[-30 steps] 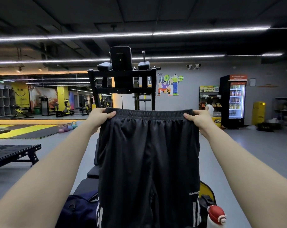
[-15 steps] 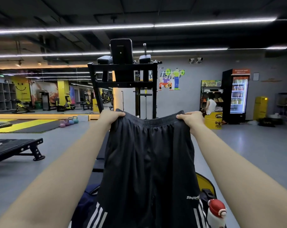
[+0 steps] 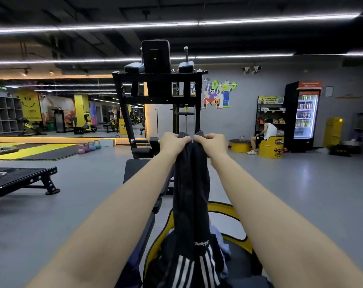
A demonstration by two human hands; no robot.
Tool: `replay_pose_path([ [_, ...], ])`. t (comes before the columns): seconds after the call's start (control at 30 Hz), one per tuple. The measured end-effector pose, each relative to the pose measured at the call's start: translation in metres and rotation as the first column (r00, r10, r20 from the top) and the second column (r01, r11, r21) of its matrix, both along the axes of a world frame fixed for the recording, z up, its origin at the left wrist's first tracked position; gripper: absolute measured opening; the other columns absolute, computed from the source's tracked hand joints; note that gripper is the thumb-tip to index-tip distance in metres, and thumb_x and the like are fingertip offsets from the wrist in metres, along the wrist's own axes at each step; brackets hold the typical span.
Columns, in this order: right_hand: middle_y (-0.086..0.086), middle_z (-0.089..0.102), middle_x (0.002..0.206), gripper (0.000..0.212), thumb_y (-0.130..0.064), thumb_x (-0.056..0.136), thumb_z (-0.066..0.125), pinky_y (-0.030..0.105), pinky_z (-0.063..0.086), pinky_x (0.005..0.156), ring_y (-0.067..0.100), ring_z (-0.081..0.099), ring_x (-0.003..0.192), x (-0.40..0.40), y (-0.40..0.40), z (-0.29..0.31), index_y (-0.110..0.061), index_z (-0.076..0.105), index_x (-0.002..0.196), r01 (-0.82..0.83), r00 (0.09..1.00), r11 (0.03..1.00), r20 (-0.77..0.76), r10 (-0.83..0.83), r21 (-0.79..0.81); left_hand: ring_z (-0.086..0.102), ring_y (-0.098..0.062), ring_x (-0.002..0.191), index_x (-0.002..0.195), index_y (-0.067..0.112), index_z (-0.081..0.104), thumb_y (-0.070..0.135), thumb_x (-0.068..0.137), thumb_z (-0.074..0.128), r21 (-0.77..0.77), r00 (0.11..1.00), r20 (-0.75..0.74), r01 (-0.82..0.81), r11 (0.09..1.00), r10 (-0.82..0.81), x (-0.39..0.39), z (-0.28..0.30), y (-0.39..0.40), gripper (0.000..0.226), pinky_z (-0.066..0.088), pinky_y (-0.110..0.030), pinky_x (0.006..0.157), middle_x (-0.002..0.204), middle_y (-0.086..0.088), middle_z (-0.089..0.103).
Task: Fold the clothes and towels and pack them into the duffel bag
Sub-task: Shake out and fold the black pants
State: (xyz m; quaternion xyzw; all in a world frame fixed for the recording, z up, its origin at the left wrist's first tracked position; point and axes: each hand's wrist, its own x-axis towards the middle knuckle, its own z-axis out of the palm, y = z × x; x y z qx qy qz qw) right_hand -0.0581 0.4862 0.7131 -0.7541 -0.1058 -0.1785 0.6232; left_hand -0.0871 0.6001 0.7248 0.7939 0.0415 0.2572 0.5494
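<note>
black shorts (image 3: pixel 192 190): held up at arm's length, folded lengthwise into a narrow hanging strip, white stripes at lower hem. left hand (image 3: pixel 173 143): fingers curled, gripping waistband at top. right hand (image 3: pixel 212 143): fingers curled, gripping waistband, touching or just beside left hand. yellow-rimmed basket (image 3: pixel 228 213): directly below shorts, other garments inside. black gym bench (image 3: pixel 141 173): beneath left forearm. kettlebells (image 3: pixel 89 146): on floor, far left. drinks fridge (image 3: pixel 304 116): against back wall, right. seated person (image 3: pixel 264 135): near fridge.
</note>
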Motion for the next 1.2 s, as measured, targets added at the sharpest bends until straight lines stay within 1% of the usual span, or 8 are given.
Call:
replay_pose_path([
  [0.13, 0.001, 0.069, 0.087, 0.020, -0.040, 0.084, 0.068, 0.046, 0.054, 0.086, 0.022, 0.063, 0.094, 0.000, 0.001, -0.006, -0.020, 0.070, 0.084, -0.041, 0.996, 0.999, 0.076, 0.042, -0.010, 0.060, -0.021, 0.086, 0.080, 0.012, 0.059, 0.026, 0.091, 0.061, 0.046, 1.000, 0.021, -0.007, 0.999, 0.006, -0.001, 0.000, 0.001, 0.018, 0.050, -0.034, 0.082, 0.081, -0.007, 0.060],
  [0.23, 0.001, 0.062, 0.069, 0.032, -0.042, 0.089, 0.060, 0.042, 0.054, 0.083, 0.020, 0.060, 0.078, -0.005, 0.003, -0.003, -0.017, 0.067, 0.071, -0.106, 0.989, 0.994, 0.098, 0.108, -0.031, 0.060, -0.021, 0.085, 0.076, 0.015, 0.058, 0.027, 0.093, 0.058, 0.067, 0.999, 0.044, 0.000, 0.998, -0.003, -0.001, -0.002, 0.001, 0.021, 0.051, -0.034, 0.080, 0.078, -0.005, 0.060],
  [0.33, 0.024, 0.065, 0.085, 0.041, -0.032, 0.096, 0.050, 0.043, 0.056, 0.084, 0.031, 0.065, 0.085, -0.008, 0.003, 0.004, 0.004, 0.067, 0.089, -0.171, 0.981, 0.985, 0.090, 0.170, 0.004, 0.059, -0.020, 0.084, 0.074, 0.016, 0.057, 0.037, 0.094, 0.053, 0.014, 0.998, 0.055, 0.042, 0.999, -0.042, 0.000, -0.001, 0.001, 0.029, 0.048, -0.029, 0.073, 0.077, -0.003, 0.059],
  [0.47, 0.011, 0.067, 0.097, 0.028, -0.018, 0.097, 0.043, 0.035, 0.053, 0.087, 0.021, 0.062, 0.096, -0.013, -0.002, 0.008, -0.008, 0.069, 0.091, -0.208, 0.973, 0.974, 0.086, 0.215, -0.086, 0.056, -0.012, 0.079, 0.092, 0.011, 0.061, 0.055, 0.087, 0.054, 0.085, 0.991, 0.071, 0.104, 0.991, -0.110, 0.000, -0.002, -0.001, 0.045, 0.042, -0.020, 0.064, 0.081, 0.000, 0.060],
  [0.67, 0.005, 0.065, 0.117, 0.038, 0.007, 0.092, 0.045, 0.028, 0.047, 0.096, 0.014, 0.056, 0.107, -0.012, -0.017, 0.007, -0.008, 0.064, 0.121, -0.320, 0.935, 0.934, 0.107, 0.339, -0.160, 0.058, -0.017, 0.092, 0.102, 0.012, 0.060, 0.018, 0.084, 0.071, 0.039, 0.966, 0.156, 0.204, 0.978, -0.208, -0.002, -0.011, 0.010, 0.021, 0.048, -0.024, 0.076, 0.095, -0.003, 0.062],
  [0.83, -0.002, 0.059, 0.110, 0.028, -0.007, 0.087, 0.066, 0.023, 0.045, 0.083, 0.015, 0.053, 0.107, -0.001, -0.032, 0.001, -0.023, 0.060, 0.108, -0.269, 0.932, 0.945, 0.197, 0.305, -0.188, 0.062, -0.028, 0.103, 0.102, 0.013, 0.062, 0.011, 0.090, 0.061, -0.111, 0.958, 0.142, 0.266, 0.958, -0.249, 0.000, -0.010, 0.013, 0.012, 0.050, -0.043, 0.094, 0.100, -0.009, 0.066],
  [1.1, -0.003, 0.060, 0.105, 0.025, -0.016, 0.085, 0.070, 0.009, 0.043, 0.073, 0.002, 0.053, 0.095, -0.001, -0.051, -0.009, -0.016, 0.058, 0.106, -0.463, 0.877, 0.825, -0.032, 0.480, -0.324, 0.061, -0.019, 0.091, 0.096, 0.017, 0.061, 0.005, 0.093, 0.054, -0.114, 0.916, 0.131, 0.394, 0.912, -0.379, -0.004, -0.008, 0.024, 0.014, 0.050, -0.034, 0.089, 0.096, -0.004, 0.064],
  [1.2, 0.003, 0.062, 0.110, 0.020, -0.026, 0.085, 0.070, 0.026, 0.049, 0.087, 0.013, 0.058, 0.101, 0.001, -0.052, -0.014, -0.018, 0.060, 0.100, -0.460, 0.881, 0.821, -0.065, 0.468, -0.338, 0.060, -0.020, 0.092, 0.094, 0.019, 0.061, 0.005, 0.093, 0.054, -0.091, 0.917, 0.112, 0.393, 0.915, -0.383, -0.003, -0.009, 0.026, 0.016, 0.049, -0.036, 0.091, 0.096, -0.004, 0.064],
])
